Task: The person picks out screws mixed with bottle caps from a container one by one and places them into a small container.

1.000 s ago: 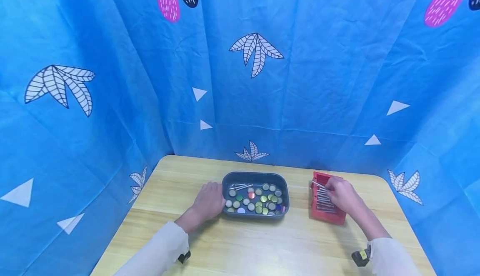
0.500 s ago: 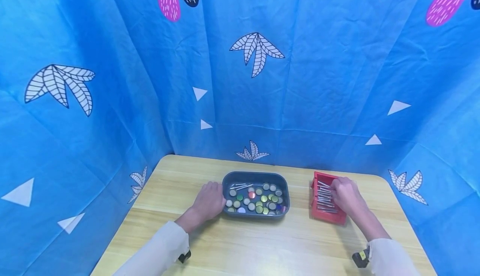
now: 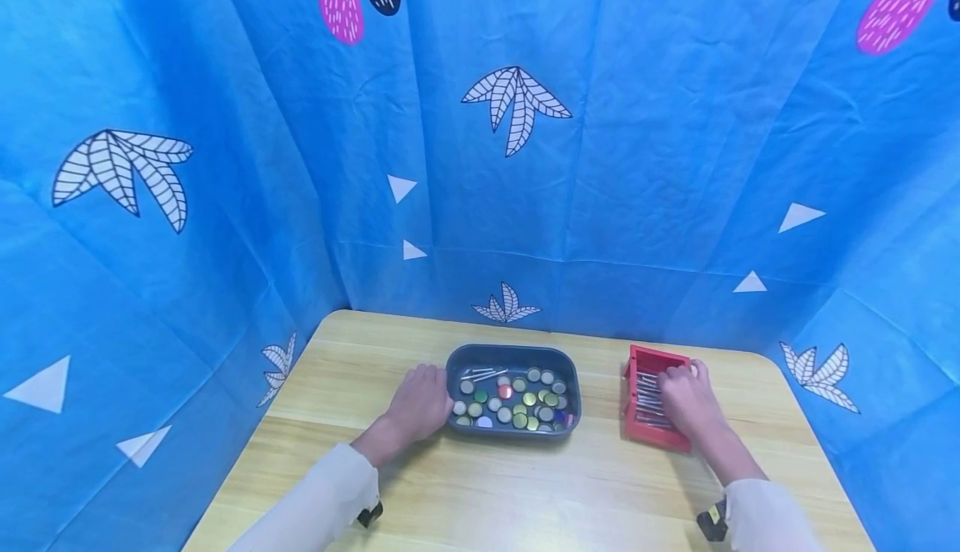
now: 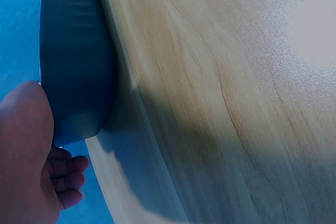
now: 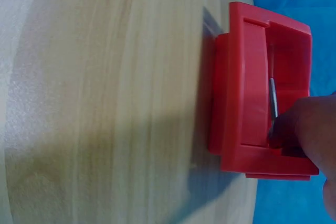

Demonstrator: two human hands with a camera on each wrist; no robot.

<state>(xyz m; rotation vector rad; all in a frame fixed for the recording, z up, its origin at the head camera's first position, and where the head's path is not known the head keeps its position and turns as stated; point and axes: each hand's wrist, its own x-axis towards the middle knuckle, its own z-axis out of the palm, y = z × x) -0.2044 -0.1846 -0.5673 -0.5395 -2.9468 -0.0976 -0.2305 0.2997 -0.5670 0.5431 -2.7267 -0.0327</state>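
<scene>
My left hand (image 3: 422,402) grips the left end of a dark grey tray (image 3: 517,436). In the left wrist view the base of the thumb lies against the tray's rim, and the curled fingers (image 4: 67,174) show past its end. To the right, my right hand (image 3: 686,402) reaches into a red bin (image 3: 655,436) of metal nails (image 3: 649,398) lying crosswise. Its fingers are bent. In the right wrist view a nail (image 5: 273,98) sticks out from the fingertips, inside the bin's near wall; the hand hides the rest.
Several bottle caps (image 3: 529,399), silver, gold, green and red, lie loose in the tray, with a few nails (image 3: 483,374) at its back left. Tray and bin stand apart on a wooden table (image 3: 525,494). A blue patterned curtain (image 3: 637,160) rises behind the table and at both sides.
One second ago my right hand was at the bin's back with a nail slanting from its fingers; it has moved towards the bin's right side. My left hand has stayed on the tray.
</scene>
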